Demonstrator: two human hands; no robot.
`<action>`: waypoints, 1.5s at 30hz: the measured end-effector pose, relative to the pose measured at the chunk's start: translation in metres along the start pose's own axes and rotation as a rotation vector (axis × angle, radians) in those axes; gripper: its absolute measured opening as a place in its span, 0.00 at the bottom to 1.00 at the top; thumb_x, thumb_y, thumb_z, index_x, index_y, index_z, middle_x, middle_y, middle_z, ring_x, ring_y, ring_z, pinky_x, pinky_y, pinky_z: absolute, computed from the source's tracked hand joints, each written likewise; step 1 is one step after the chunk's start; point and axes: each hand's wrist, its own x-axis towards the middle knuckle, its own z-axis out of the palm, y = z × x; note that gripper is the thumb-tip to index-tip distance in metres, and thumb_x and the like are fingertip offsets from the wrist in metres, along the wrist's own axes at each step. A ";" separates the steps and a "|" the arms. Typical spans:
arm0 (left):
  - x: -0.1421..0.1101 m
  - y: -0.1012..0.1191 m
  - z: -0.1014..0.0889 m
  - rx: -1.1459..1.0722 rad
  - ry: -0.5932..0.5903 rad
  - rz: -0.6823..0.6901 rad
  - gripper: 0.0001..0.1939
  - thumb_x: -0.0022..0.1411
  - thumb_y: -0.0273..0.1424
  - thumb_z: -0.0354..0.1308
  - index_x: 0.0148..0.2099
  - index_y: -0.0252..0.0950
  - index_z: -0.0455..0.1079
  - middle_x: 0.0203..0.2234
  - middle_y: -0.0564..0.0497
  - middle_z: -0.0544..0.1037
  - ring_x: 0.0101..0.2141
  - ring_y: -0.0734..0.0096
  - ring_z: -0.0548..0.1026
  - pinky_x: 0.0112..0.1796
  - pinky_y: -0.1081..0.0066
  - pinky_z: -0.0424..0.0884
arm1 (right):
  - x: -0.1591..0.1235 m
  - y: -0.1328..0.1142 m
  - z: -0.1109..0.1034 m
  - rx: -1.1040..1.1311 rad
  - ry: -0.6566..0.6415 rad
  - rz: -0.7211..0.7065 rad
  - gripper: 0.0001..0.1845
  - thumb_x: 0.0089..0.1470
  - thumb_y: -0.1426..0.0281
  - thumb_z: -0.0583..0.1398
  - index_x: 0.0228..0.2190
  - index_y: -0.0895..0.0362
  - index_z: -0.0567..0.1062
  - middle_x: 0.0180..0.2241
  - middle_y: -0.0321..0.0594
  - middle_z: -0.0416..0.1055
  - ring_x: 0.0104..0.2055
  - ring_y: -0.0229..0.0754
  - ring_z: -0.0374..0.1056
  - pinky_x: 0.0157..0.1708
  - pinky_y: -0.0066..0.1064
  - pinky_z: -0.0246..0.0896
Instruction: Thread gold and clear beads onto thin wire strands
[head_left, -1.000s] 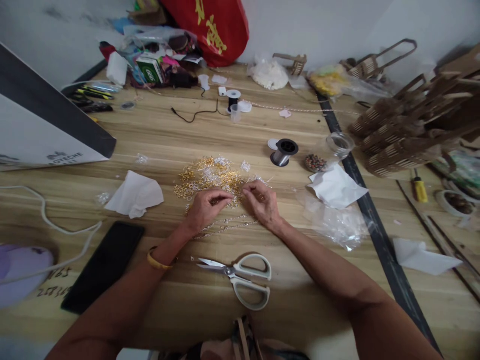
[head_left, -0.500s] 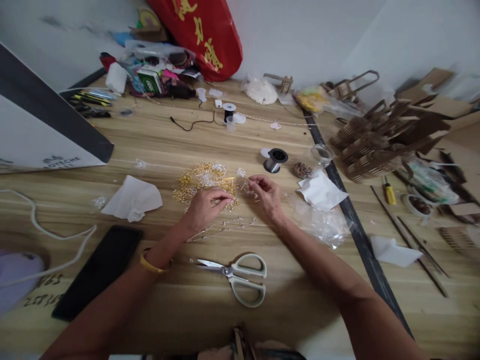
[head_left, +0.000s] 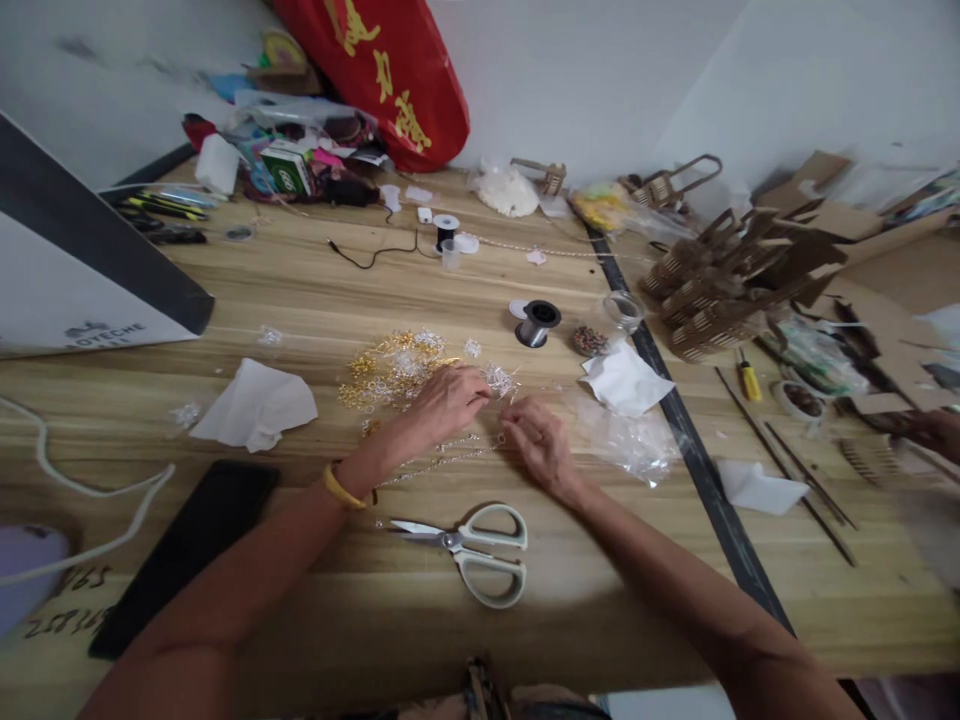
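Observation:
My left hand (head_left: 450, 400) reaches over the right part of a pile of gold and silver jewellery findings (head_left: 375, 372), its thumb and fingertips pressed together. A small heap of silvery pieces (head_left: 496, 378) lies just beyond those fingertips. Close by on the right, my right hand (head_left: 538, 445) is closed in a pinch, its fingertips a little apart from the left ones. Whatever either pinch holds is too small to make out. Below the hands a thin beaded chain (head_left: 442, 460) lies on the table, partly covered by my left wrist. White-handled scissors (head_left: 491, 555) lie nearer me, blades to the left.
A wire spool (head_left: 538, 323), a bead bag (head_left: 590, 340), white paper (head_left: 627, 380) and clear plastic bags (head_left: 641, 445) lie to the right. Leftward are another paper sheet (head_left: 259, 405) and a black phone-like slab (head_left: 187, 555). Another person's hand (head_left: 936, 435) shows at the right edge.
My left hand has moved right, towards the silvery heap. My right hand has drawn back nearer to me, off that heap. Another person's hand has appeared at the right edge. The view has shifted slightly.

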 end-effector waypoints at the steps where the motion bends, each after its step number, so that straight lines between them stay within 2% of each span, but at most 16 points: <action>1: 0.006 -0.001 0.004 0.001 -0.007 0.014 0.09 0.60 0.23 0.54 0.36 0.34 0.75 0.34 0.47 0.79 0.37 0.66 0.74 0.43 0.65 0.67 | -0.004 -0.001 0.002 -0.054 -0.049 -0.062 0.07 0.58 0.68 0.56 0.32 0.57 0.73 0.31 0.40 0.71 0.35 0.40 0.66 0.36 0.33 0.62; 4: 0.026 -0.003 0.015 0.051 -0.027 0.064 0.09 0.61 0.24 0.53 0.34 0.33 0.75 0.32 0.46 0.78 0.38 0.65 0.73 0.44 0.65 0.66 | -0.011 -0.001 0.005 -0.185 -0.127 -0.182 0.08 0.60 0.69 0.54 0.33 0.56 0.73 0.31 0.42 0.71 0.34 0.40 0.65 0.36 0.33 0.62; 8: 0.047 -0.004 0.025 0.077 -0.062 0.104 0.11 0.62 0.27 0.52 0.34 0.32 0.75 0.30 0.45 0.77 0.36 0.64 0.73 0.42 0.64 0.66 | -0.013 0.002 0.006 -0.281 -0.132 -0.274 0.08 0.60 0.69 0.54 0.35 0.56 0.74 0.32 0.42 0.72 0.34 0.40 0.65 0.37 0.33 0.63; 13: 0.055 -0.008 0.027 0.041 -0.095 0.071 0.09 0.60 0.25 0.53 0.35 0.33 0.76 0.30 0.46 0.78 0.37 0.64 0.73 0.43 0.65 0.66 | -0.014 0.004 0.005 -0.365 -0.203 -0.370 0.09 0.61 0.70 0.54 0.39 0.57 0.73 0.32 0.42 0.72 0.36 0.40 0.65 0.38 0.34 0.63; 18: 0.053 -0.015 0.031 -0.053 -0.050 0.012 0.08 0.58 0.24 0.56 0.37 0.33 0.77 0.34 0.46 0.79 0.38 0.64 0.73 0.43 0.65 0.67 | -0.012 0.003 0.005 -0.372 -0.242 -0.379 0.10 0.61 0.71 0.52 0.39 0.57 0.73 0.33 0.42 0.72 0.36 0.40 0.65 0.37 0.34 0.62; 24: 0.061 -0.015 0.044 0.047 -0.054 0.164 0.08 0.60 0.25 0.54 0.34 0.32 0.75 0.30 0.45 0.76 0.36 0.64 0.71 0.43 0.63 0.66 | -0.012 0.003 0.005 -0.353 -0.229 -0.373 0.10 0.61 0.71 0.52 0.39 0.57 0.73 0.33 0.43 0.73 0.36 0.40 0.66 0.39 0.34 0.63; 28: 0.064 -0.016 0.050 0.136 -0.092 0.217 0.09 0.61 0.26 0.53 0.32 0.32 0.74 0.29 0.47 0.75 0.34 0.66 0.71 0.44 0.63 0.65 | -0.013 0.003 0.005 -0.348 -0.234 -0.366 0.10 0.61 0.70 0.52 0.38 0.56 0.73 0.34 0.43 0.73 0.36 0.40 0.66 0.39 0.35 0.63; 34: 0.066 -0.015 0.048 0.183 -0.136 0.205 0.10 0.61 0.25 0.53 0.30 0.31 0.74 0.29 0.46 0.74 0.34 0.65 0.70 0.42 0.64 0.64 | -0.012 0.003 0.004 -0.346 -0.240 -0.368 0.10 0.61 0.70 0.52 0.39 0.56 0.73 0.35 0.43 0.74 0.37 0.40 0.67 0.41 0.35 0.63; 40: 0.067 -0.016 0.049 0.211 -0.160 0.238 0.10 0.62 0.26 0.52 0.33 0.30 0.74 0.31 0.44 0.74 0.37 0.63 0.70 0.43 0.63 0.63 | -0.010 0.002 0.003 -0.352 -0.255 -0.373 0.10 0.61 0.71 0.52 0.39 0.57 0.73 0.35 0.43 0.74 0.38 0.40 0.67 0.41 0.35 0.63; 45: 0.067 -0.015 0.047 0.203 -0.137 0.252 0.10 0.62 0.25 0.51 0.33 0.30 0.73 0.31 0.44 0.74 0.38 0.62 0.70 0.44 0.63 0.63 | -0.011 0.003 0.004 -0.296 -0.222 -0.343 0.08 0.61 0.70 0.53 0.38 0.56 0.72 0.33 0.43 0.73 0.37 0.40 0.66 0.39 0.34 0.63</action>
